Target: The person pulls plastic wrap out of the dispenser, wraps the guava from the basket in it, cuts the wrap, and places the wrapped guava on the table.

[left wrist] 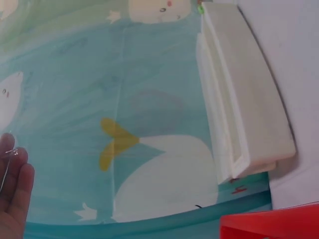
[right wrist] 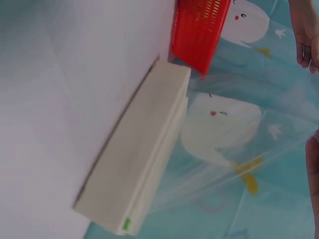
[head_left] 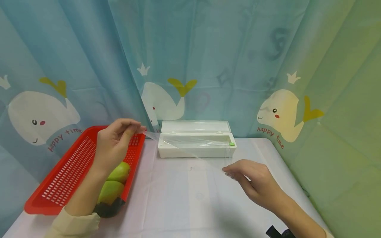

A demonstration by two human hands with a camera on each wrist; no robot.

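Observation:
A sheet of clear cling film (head_left: 190, 142) is stretched between both hands, in front of and above a white dispenser box (head_left: 196, 152). My left hand (head_left: 113, 143) pinches one corner of the film, raised above the red basket's right side. Lower and to the right, my right hand (head_left: 257, 181) pinches another corner between thumb and fingers. The box's lid (head_left: 194, 126) is tipped back, and a small green piece (head_left: 232, 144) shows at its right end. In the right wrist view the film (right wrist: 224, 172) spreads away from the box (right wrist: 134, 144).
A red perforated basket (head_left: 66, 175) stands at the left, with green mangoes (head_left: 119, 173) partly behind the left forearm. A blue curtain (head_left: 208, 49) printed with whales hangs behind the box. A green curtain (head_left: 342, 148) borders the right side of the pale tabletop (head_left: 178, 205).

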